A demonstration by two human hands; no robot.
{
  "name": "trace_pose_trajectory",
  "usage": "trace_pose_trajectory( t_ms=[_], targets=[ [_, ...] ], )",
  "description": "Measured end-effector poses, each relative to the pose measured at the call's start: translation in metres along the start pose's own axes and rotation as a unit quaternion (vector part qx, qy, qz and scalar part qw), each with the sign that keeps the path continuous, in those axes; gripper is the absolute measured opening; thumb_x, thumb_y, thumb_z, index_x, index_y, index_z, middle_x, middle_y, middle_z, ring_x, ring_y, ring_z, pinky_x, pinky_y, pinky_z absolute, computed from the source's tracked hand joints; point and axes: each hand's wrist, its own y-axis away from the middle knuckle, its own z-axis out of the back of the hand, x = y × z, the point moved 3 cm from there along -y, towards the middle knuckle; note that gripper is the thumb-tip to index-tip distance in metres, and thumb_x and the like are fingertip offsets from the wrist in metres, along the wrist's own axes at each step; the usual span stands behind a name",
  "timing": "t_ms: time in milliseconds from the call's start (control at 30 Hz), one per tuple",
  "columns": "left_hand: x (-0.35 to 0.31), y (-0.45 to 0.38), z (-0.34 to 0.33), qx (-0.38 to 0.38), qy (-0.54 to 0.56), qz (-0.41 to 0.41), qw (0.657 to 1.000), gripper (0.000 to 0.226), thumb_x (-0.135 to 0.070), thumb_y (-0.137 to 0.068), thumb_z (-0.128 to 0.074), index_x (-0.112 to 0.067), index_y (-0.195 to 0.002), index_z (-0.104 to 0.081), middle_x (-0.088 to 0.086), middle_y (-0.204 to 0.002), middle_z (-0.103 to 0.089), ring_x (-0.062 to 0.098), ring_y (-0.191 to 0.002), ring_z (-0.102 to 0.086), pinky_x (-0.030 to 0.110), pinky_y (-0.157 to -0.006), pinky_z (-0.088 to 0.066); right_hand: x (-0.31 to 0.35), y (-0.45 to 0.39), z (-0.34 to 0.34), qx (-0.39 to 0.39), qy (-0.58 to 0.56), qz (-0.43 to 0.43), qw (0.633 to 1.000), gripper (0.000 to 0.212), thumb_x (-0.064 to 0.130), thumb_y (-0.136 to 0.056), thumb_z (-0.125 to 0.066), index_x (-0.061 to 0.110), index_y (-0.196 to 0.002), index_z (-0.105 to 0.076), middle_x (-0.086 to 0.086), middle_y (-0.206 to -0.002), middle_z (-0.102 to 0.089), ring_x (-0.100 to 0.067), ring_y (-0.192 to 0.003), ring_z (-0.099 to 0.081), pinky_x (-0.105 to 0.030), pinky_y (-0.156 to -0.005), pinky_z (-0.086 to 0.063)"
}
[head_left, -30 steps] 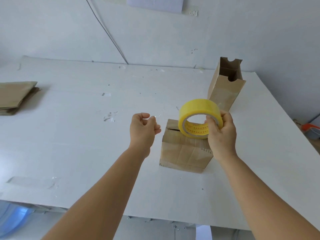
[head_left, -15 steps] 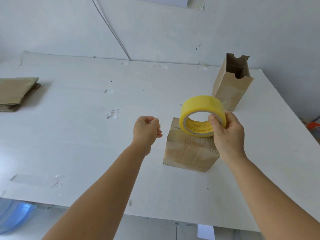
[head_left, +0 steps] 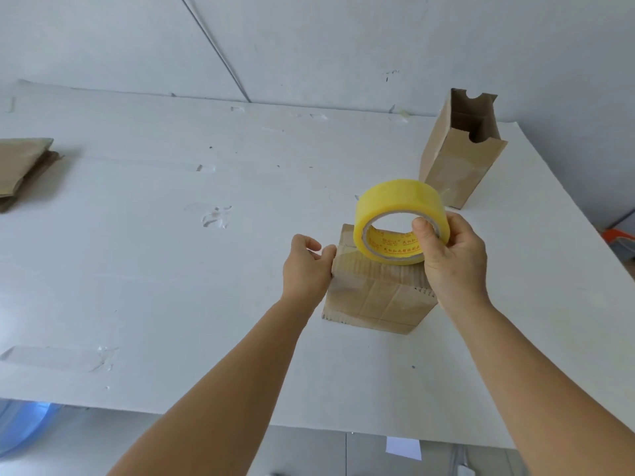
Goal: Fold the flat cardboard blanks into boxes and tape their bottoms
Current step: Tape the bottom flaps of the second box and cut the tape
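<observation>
A brown cardboard box point(head_left: 378, 298) stands upside down at the middle of the white table point(head_left: 165, 276), its folded bottom flaps facing up. My right hand point(head_left: 453, 266) grips a yellow tape roll point(head_left: 395, 197) and holds it upright over the box's top. My left hand point(head_left: 305, 269) has its fingers curled against the box's upper left edge, thumb and forefinger pinched together as if on the clear tape end, which I can barely see.
A second, taller box point(head_left: 457, 166) stands open side up at the back right of the table. A stack of flat cardboard blanks point(head_left: 20, 166) lies at the far left. The table's right edge runs just beyond the tall box, with an orange object point(head_left: 615, 235) below it.
My left hand moved right, from open air to the box's left upper edge. The roll came down closer over the box top.
</observation>
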Motion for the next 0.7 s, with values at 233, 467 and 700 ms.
trace_pose_trajectory(
  t_ms=[233,467,700],
  targets=[
    [0.003,0.011,0.018,0.056,-0.033,-0.061,0.996,0.041,-0.033,-0.099,-0.047,-0.017,-0.136,-0.044,-0.008,-0.106,-0.061,0.008,-0.1,-0.057,0.026,-0.088,-0.045,-0.002,-0.001,0.001,-0.001,0.011,0.0,1.0,0.018,0.047,-0.078,-0.061,0.03,-0.078,-0.058,0.013,-0.066,-0.055,0.006,-0.062,-0.05,-0.007,-0.06,-0.04],
    [0.004,0.043,-0.004,0.208,0.044,-0.104,0.972,0.059,-0.04,-0.096,-0.053,-0.035,-0.148,-0.026,-0.013,-0.133,-0.055,-0.008,-0.115,-0.053,0.01,-0.093,-0.041,-0.003,0.003,0.001,-0.004,0.031,0.002,1.0,0.016,0.039,-0.085,-0.063,0.025,-0.082,-0.058,0.011,-0.067,-0.054,0.008,-0.061,-0.05,-0.004,-0.057,-0.037],
    [-0.012,0.019,0.013,0.239,-0.27,-0.159,0.919,0.107,-0.076,-0.073,-0.055,-0.017,-0.153,-0.014,0.002,-0.159,-0.022,0.02,-0.144,-0.023,0.039,-0.118,-0.021,0.001,0.003,0.0,0.002,0.026,-0.005,1.0,0.018,0.044,-0.085,-0.063,0.029,-0.077,-0.056,0.01,-0.068,-0.056,0.005,-0.063,-0.051,-0.01,-0.059,-0.04]
  ],
)
